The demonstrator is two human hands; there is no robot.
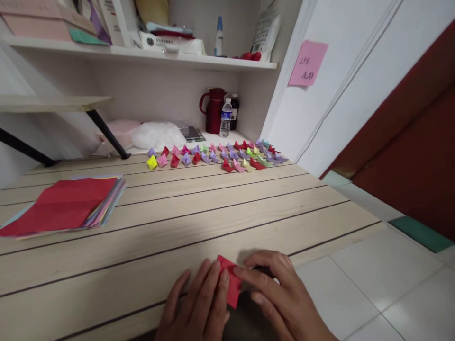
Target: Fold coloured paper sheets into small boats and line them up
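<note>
A small folded red paper (232, 283) lies at the near edge of the wooden table (199, 208). My left hand (199, 303) rests on its left side with fingers stretched flat, pressing it down. My right hand (280, 296) lies on its right side, fingertips on the paper, fingers extended. Most of the paper is hidden under the fingers. Farther back, several small folded paper shapes (216, 155) in many colours stand in rows. A stack of coloured paper sheets (67, 203) with a red sheet on top lies at the left.
Against the back wall stand a red jug (213, 110), a water bottle (225, 118) and a dark bottle (233, 111). A white plastic bag (156, 135) lies beside them. Shelves above hold boxes. A pink note (307, 62) is stuck on the white wall. Tiled floor lies to the right.
</note>
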